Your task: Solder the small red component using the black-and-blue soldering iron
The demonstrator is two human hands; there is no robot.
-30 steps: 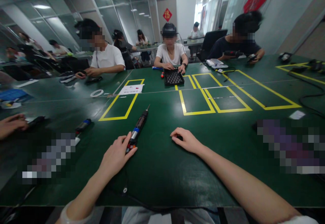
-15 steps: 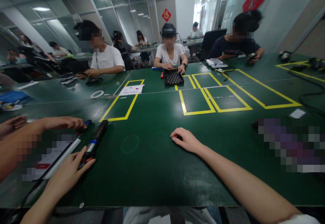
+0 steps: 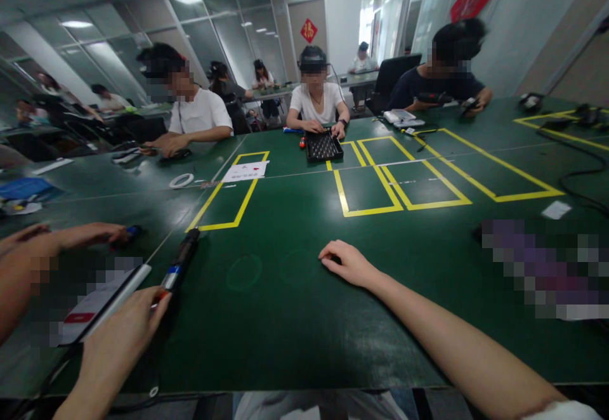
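Observation:
My left hand (image 3: 124, 331) is closed around the rear end of a black stick-shaped tool (image 3: 183, 255) with a blue and silver band, and a bit of orange shows at the fingers. The tool points away from me, its far tip close to a yellow tape outline. Its exact kind I cannot make out. On the green table my right hand (image 3: 348, 264) rests with fingers curled and thumb near the index finger; nothing shows in it. Beside my left hand lies a phone-like device (image 3: 102, 302), partly blurred out.
At the left, another person's hand (image 3: 111, 233) touches a blue-ended object (image 3: 134, 231). Yellow tape outlines (image 3: 373, 210) mark the table (image 3: 266, 331). Across it, a person handles a black tray (image 3: 324, 158). A paper sheet (image 3: 246, 171) and tape roll (image 3: 181, 181) lie left of centre.
My left hand has gone from spread fingers over the tool to closed around its rear end. The other person's hand and the blue-ended object have shifted left. My right hand stays put.

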